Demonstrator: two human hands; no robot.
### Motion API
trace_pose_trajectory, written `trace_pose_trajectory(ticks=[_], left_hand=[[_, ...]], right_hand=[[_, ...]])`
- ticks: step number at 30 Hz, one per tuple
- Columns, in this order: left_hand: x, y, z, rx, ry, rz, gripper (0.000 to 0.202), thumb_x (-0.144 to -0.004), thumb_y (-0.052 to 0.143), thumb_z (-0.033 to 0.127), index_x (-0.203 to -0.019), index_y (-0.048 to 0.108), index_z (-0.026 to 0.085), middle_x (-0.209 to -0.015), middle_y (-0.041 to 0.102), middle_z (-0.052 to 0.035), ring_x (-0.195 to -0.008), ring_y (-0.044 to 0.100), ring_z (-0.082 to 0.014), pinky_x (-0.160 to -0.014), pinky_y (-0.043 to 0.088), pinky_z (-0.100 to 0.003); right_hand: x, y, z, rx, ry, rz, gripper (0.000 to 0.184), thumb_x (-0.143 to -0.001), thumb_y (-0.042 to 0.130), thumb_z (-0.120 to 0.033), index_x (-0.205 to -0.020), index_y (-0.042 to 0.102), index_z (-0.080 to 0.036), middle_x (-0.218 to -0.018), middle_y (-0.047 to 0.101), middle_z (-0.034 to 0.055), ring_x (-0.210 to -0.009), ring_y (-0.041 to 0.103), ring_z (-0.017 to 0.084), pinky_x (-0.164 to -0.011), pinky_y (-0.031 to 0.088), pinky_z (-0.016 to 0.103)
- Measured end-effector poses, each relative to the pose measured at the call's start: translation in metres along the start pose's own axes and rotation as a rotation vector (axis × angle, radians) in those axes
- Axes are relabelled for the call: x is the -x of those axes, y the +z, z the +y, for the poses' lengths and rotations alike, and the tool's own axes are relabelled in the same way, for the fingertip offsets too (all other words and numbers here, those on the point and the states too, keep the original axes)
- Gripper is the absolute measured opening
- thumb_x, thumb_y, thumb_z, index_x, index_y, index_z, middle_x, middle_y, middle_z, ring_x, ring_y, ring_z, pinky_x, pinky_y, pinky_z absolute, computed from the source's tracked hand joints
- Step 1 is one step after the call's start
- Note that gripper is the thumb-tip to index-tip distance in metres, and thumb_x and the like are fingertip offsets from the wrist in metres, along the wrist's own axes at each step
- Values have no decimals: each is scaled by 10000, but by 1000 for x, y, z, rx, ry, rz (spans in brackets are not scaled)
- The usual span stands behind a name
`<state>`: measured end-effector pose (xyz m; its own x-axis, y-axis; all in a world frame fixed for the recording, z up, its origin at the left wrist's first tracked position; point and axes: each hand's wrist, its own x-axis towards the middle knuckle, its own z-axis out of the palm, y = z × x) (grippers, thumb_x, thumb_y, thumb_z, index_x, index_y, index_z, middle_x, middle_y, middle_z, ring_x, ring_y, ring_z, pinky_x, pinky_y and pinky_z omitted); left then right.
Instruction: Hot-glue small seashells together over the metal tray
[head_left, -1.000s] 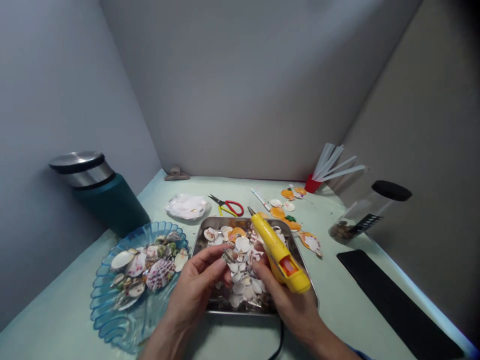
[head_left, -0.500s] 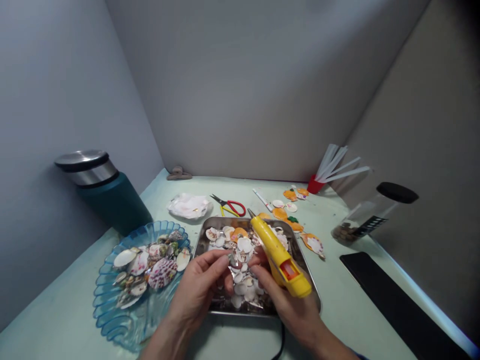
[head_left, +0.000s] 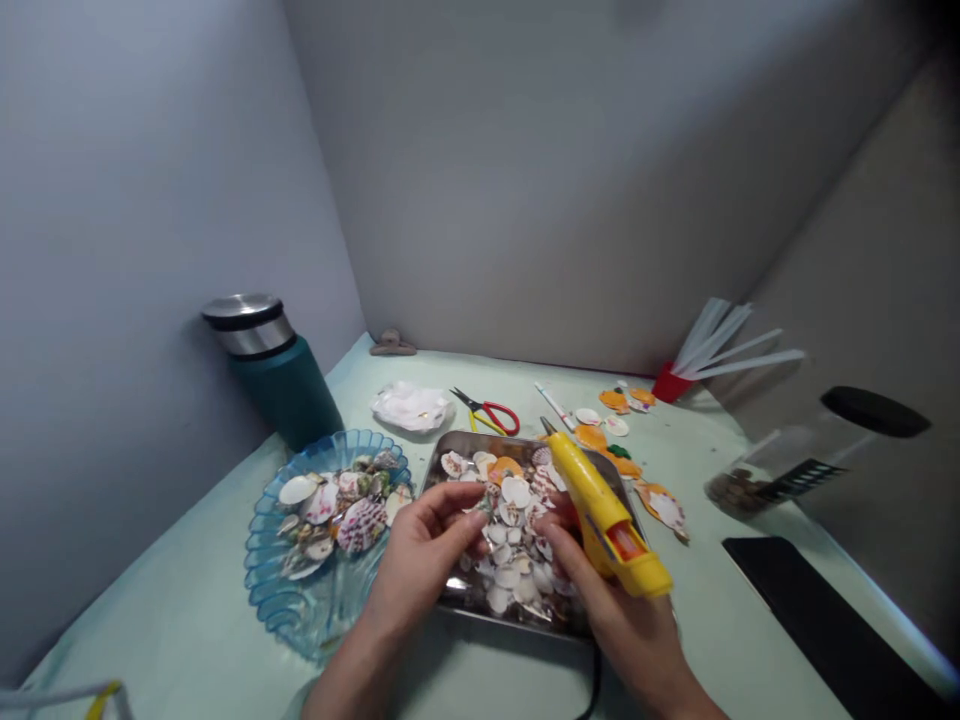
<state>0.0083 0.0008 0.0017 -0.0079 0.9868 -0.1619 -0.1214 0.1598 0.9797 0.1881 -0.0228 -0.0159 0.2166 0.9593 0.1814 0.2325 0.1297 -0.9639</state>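
Observation:
My left hand [head_left: 427, 545] is over the left part of a metal tray [head_left: 517, 627], thumb and forefinger pinched on a small greyish piece that looks like a shell [head_left: 486, 503]. In my right hand [head_left: 626, 625] is a yellow glue gun [head_left: 596, 505], its nozzle pointing up and away toward the back of the tray. The right thumb and fingertips lie near the tray's contents, and I cannot make out anything between them. Many small white and brown seashells [head_left: 517, 490] fill the tray beneath both hands. One orange shell [head_left: 505, 470] lies at the back.
Left are a blue scalloped dish [head_left: 259, 570] with shells and a teal bottle [head_left: 289, 390]. Behind the tray lie red-and-yellow-handled pliers [head_left: 495, 415], white wrapping [head_left: 412, 407] and a pen [head_left: 553, 405]. Right: orange shell pieces [head_left: 664, 510], glue sticks [head_left: 712, 340], a jar [head_left: 795, 460], a black slab [head_left: 817, 620].
The camera view has turned left, so everything appears shifted right. Both hands stay over the tray, the fingertips slightly farther apart. A grey-and-yellow item shows at the lower left edge.

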Motion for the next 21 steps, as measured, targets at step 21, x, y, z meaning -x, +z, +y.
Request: trace_pose_trajectory(ticks=[21], left_hand=[[30,-128,8,-834,217,775,365,-798,560,409,-1023,732,179,-606,722,-12,-553,646,-210,-566,461,-275]], right_hand=[[0,-7,-13,124,-38,77,358,-698,709,-479,-900,695,-184,-925,751,100,-834,705,306,-666,594,382]])
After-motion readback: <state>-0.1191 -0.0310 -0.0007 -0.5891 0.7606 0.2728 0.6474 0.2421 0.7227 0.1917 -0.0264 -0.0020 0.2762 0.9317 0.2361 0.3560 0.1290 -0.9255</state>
